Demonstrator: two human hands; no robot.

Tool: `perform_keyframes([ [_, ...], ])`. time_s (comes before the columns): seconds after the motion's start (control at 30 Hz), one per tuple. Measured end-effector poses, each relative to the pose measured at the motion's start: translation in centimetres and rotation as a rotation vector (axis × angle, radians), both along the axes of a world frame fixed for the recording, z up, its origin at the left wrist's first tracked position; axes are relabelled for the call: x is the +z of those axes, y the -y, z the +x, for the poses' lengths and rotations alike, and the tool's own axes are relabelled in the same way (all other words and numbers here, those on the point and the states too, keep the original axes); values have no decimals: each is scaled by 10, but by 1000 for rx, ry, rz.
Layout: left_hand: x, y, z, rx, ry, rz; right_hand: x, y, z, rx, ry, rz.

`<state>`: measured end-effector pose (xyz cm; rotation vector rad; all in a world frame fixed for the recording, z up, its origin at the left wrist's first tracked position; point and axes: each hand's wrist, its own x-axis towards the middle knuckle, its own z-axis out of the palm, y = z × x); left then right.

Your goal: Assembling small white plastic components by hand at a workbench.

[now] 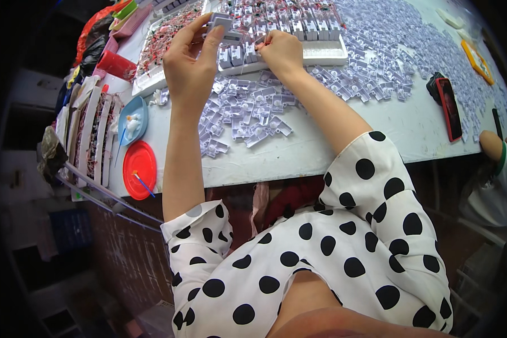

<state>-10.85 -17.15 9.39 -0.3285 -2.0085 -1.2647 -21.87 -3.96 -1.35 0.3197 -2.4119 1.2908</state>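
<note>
The left grip is closed, thumb opposing fingers, around a casing raised over the tray. The right grip is pinched nearby, its hold unclear. The casing looks light, stiff, slightly slippery; its side edges suit holding.

The small plastic housing, pale lavender-white and boxy with squared edges, was pinched at a tilt in the fingers of the left hand, beside rows of similar housings.
</note>
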Motion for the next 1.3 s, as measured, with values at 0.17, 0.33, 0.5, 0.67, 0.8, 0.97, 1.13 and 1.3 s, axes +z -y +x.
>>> perform_keyframes([
  [0.17,-5,-1,2,-10,56,25,-4,1,-2,-31,-27,-55],
  [0.33,-11,7,2,29,51,-3,-4,2,7,-20,-40,147],
  [0.5,-16,7,-5,-8,33,23,-8,10,10,-36,-67,221],
  [0.67,-7,-16,-11,-30,37,92,-7,10,4,-106,-147,287],
  [0.8,-9,-16,-11,21,55,62,-6,11,12,-83,-101,270],
  [0.97,2,-29,-10,30,92,116,-7,-27,-12,231,67,119],
  [1.13,-1,-8,-14,113,63,151,67,-71,24,289,100,233],
  [1.3,7,-17,-31,34,-2,218,70,-63,4,630,183,399],
])
